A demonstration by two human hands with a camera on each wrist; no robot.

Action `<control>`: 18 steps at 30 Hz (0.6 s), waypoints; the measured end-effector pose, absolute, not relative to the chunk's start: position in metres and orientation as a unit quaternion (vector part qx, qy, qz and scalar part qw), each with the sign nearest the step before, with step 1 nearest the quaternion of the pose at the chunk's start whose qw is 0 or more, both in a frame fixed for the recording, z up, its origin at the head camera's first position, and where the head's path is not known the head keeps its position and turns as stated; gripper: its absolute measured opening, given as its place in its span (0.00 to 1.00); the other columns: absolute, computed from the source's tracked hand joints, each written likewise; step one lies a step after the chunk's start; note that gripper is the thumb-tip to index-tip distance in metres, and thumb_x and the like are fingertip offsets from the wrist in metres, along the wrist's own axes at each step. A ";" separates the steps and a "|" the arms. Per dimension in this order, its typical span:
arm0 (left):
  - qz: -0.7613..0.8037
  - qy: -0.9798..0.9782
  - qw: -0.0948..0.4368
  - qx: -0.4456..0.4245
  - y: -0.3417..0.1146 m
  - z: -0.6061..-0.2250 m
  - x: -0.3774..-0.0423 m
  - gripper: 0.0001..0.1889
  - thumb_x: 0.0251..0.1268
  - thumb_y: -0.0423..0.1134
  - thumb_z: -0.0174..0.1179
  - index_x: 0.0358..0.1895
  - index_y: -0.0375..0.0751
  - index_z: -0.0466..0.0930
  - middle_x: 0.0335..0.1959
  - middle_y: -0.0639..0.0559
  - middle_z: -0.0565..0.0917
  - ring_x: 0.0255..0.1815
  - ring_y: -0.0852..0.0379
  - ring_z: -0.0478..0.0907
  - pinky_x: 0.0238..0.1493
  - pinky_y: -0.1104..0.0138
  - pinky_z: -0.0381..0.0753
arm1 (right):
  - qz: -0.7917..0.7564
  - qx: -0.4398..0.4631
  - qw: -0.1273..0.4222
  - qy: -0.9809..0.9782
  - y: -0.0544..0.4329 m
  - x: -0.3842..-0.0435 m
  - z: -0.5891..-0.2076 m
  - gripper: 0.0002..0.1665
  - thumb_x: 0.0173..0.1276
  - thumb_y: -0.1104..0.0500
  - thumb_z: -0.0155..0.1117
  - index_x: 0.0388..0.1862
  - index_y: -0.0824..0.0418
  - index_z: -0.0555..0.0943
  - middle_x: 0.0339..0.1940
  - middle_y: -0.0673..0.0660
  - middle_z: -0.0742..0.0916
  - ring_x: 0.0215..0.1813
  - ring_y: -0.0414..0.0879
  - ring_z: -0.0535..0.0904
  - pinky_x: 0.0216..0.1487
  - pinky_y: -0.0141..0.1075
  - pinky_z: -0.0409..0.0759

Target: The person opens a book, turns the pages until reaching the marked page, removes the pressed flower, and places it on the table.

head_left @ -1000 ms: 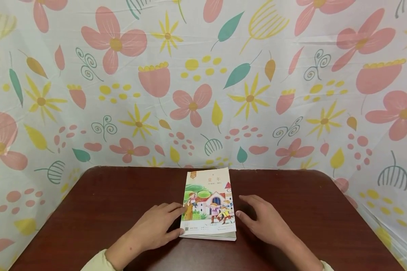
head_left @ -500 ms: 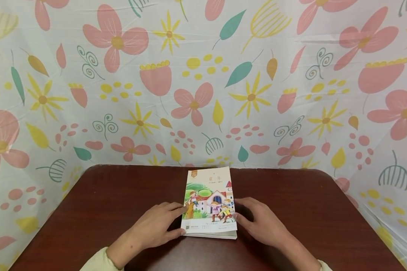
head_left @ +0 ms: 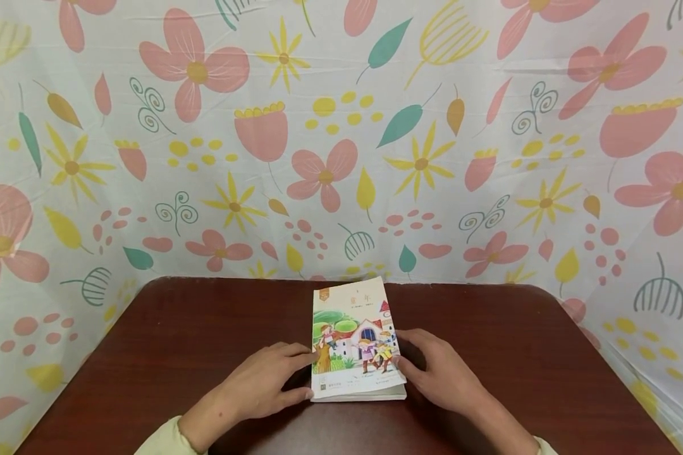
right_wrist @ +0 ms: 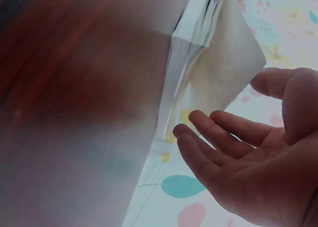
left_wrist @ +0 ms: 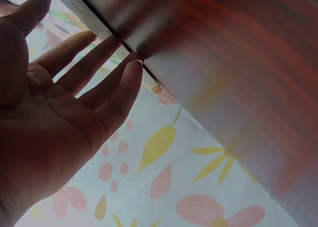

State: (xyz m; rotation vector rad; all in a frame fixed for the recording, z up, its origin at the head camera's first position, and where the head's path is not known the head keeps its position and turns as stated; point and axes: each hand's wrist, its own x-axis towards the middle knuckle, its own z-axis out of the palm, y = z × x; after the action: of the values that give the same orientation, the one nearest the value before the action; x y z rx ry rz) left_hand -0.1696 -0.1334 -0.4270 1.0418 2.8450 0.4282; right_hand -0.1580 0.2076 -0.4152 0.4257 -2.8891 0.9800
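A paperback book lies on the dark table, its illustrated front cover facing up. On its right side the cover stands lifted off the pages, with a gap visible in the right wrist view. My left hand rests along the book's left edge, fingertips touching the spine and the thumb at the lower left corner. On the other side, my right hand has its thumb tip at the edge of the raised cover. The remaining right fingers extend loosely beside the pages.
The reddish-brown table has a glossy top with rounded far corners. Behind it and at both sides hangs a white cloth printed with flowers and leaves. The book's top reaches close to the table's far edge.
My right hand has come left to the book's edge. The book has shifted slightly right, and its cover has turned a little and stands higher. The left hand has barely moved.
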 end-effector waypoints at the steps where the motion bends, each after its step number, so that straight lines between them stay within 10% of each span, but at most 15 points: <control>1: 0.142 0.929 0.043 0.339 -0.133 -0.427 -0.170 0.29 0.75 0.57 0.66 0.75 0.55 0.78 0.70 0.55 0.79 0.69 0.50 0.76 0.65 0.48 0.79 | 0.320 0.140 0.034 -0.937 0.207 -0.158 -0.415 0.27 0.75 0.53 0.73 0.70 0.54 0.82 0.64 0.49 0.85 0.69 0.50 0.80 0.69 0.56 0.77; 18: 0.190 0.928 0.049 0.316 -0.134 -0.427 -0.176 0.30 0.77 0.61 0.61 0.74 0.53 0.77 0.66 0.58 0.79 0.64 0.56 0.79 0.60 0.51 0.83 | 0.442 0.216 0.006 -0.871 0.181 -0.146 -0.405 0.41 0.80 0.41 0.64 0.82 0.59 0.67 0.74 0.51 0.79 0.71 0.48 0.78 0.66 0.52 0.80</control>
State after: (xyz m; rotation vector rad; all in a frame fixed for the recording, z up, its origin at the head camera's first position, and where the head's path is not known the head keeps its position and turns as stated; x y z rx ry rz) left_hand -0.1755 -0.1336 -0.4271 0.9632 2.8277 0.5791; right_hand -0.1456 0.1807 -0.4049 0.6758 -2.7244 1.3822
